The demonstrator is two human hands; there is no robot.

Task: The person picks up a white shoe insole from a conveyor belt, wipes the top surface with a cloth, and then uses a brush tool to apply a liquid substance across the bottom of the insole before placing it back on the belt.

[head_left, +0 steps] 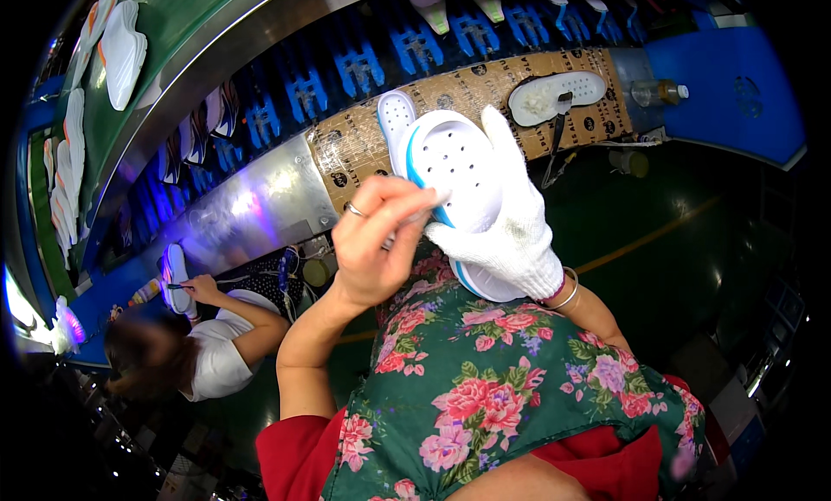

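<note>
In my gloved right hand (511,220) I hold a white clog (472,176) with a blue stripe along its side and small holes across its upper. The fingers are wrapped round it, in front of my floral apron. My bare left hand (376,233), with a ring on one finger, has its fingertips pinched together at the clog's blue edge. Something small and whitish shows at those fingertips, too blurred to name. Just beyond the clog, a white perforated shoe piece (396,116) lies on the cardboard (351,155), partly hidden by the clog.
On the cardboard's right lies a white sole (584,87) with a whitish clump and a dark-handled brush (561,125). A bottle (671,93) stands farther right. Blue racks (357,68) line the far side. At left a co-worker (229,337) brushes a shoe (176,276).
</note>
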